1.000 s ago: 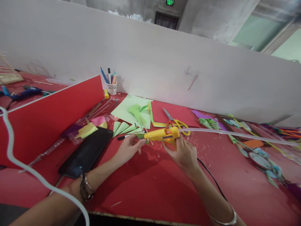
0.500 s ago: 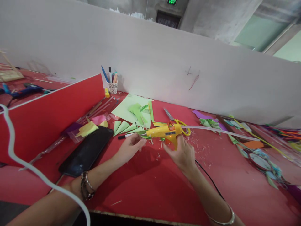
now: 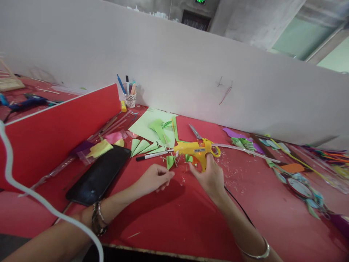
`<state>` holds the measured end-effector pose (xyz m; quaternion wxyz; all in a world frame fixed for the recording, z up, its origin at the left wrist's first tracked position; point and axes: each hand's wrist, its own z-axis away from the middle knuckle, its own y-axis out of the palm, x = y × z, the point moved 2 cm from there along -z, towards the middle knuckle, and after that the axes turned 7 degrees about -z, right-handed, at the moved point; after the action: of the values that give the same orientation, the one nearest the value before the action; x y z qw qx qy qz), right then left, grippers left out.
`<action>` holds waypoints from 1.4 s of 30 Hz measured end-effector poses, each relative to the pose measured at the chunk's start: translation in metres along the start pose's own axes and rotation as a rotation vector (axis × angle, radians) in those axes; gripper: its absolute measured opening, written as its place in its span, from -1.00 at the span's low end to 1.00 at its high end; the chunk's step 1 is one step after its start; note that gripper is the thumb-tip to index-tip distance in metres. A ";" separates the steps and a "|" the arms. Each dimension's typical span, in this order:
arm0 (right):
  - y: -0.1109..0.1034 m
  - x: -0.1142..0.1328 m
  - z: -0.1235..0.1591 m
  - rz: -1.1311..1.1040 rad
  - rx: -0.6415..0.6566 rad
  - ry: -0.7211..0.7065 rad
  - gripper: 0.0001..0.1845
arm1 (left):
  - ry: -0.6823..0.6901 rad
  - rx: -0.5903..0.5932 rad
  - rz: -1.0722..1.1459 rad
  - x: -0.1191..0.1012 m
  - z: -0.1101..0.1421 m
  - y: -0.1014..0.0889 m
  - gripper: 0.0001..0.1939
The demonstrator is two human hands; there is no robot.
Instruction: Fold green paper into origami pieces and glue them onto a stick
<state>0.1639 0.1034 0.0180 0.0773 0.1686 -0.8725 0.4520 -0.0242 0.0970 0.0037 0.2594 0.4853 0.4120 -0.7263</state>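
Observation:
My right hand (image 3: 209,176) is wrapped round the handle of a yellow hot glue gun (image 3: 192,150), its nozzle pointing left. A long clear glue stick (image 3: 245,150) sticks out of its back. My left hand (image 3: 155,178) is closed below the nozzle, thumb and forefinger together; whatever they may hold is hidden. Small green paper pieces (image 3: 170,162) lie under the gun. A black-and-white marker (image 3: 151,156) rests left of the nozzle, beside green paper cones (image 3: 141,146). Behind the gun lie scissors (image 3: 195,131) with yellow handles.
A black phone (image 3: 99,178) lies on the red table at left, near a red divider (image 3: 62,127). A patterned pen cup (image 3: 130,100) stands by the white wall. At right are a round decorated piece (image 3: 300,187) and colourful sticks. A white cable (image 3: 35,196) hangs in front at left.
My left hand has moved down and slightly right, away from the nozzle. The glue gun has shifted a little to the right, still in my right hand.

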 end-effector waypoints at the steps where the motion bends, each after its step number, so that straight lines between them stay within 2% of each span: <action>1: 0.000 -0.001 -0.001 -0.001 -0.004 0.013 -0.57 | 0.041 0.017 -0.101 -0.002 0.002 0.002 -0.59; 3: 0.000 -0.004 -0.002 -0.009 -0.010 0.032 -0.56 | 0.190 -0.012 -0.306 -0.007 0.006 0.004 -0.59; 6: 0.001 -0.008 -0.004 -0.033 -0.020 0.056 -0.53 | 0.346 -0.164 -0.497 -0.013 0.008 -0.002 -0.62; 10: 0.002 -0.015 -0.006 -0.078 -0.006 0.105 -0.50 | 0.330 -0.412 -0.494 -0.014 0.004 -0.024 -0.73; 13: 0.003 -0.019 -0.008 -0.074 -0.010 0.137 -0.44 | 0.314 -0.474 -0.468 -0.012 0.000 -0.034 -0.79; 21: 0.005 -0.034 -0.013 -0.043 -0.002 0.210 -0.42 | 0.357 -0.357 -0.602 -0.014 -0.017 -0.037 -0.74; 24: 0.006 -0.040 -0.015 -0.028 -0.006 0.243 -0.44 | 0.287 -0.205 -0.736 -0.020 -0.032 -0.042 -0.73; 27: 0.006 -0.044 -0.016 -0.041 -0.013 0.269 -0.45 | 0.241 -0.126 -0.834 -0.028 -0.049 -0.046 -0.68; 32: 0.004 -0.051 -0.017 -0.094 -0.031 0.313 -0.43 | 0.211 0.075 -0.901 -0.035 -0.071 -0.041 -0.72; 38: 0.007 -0.056 -0.017 -0.150 -0.045 0.316 -0.46 | 0.212 0.219 -0.928 -0.033 -0.079 -0.037 -0.77; 42: 0.008 -0.054 -0.017 -0.163 -0.029 0.322 -0.45 | 0.174 0.249 -0.954 -0.035 -0.080 -0.034 -0.79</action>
<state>0.2111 0.1336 0.0065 0.2548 0.1633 -0.8388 0.4525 0.0027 0.1825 0.0326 -0.1967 0.3289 0.5185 -0.7644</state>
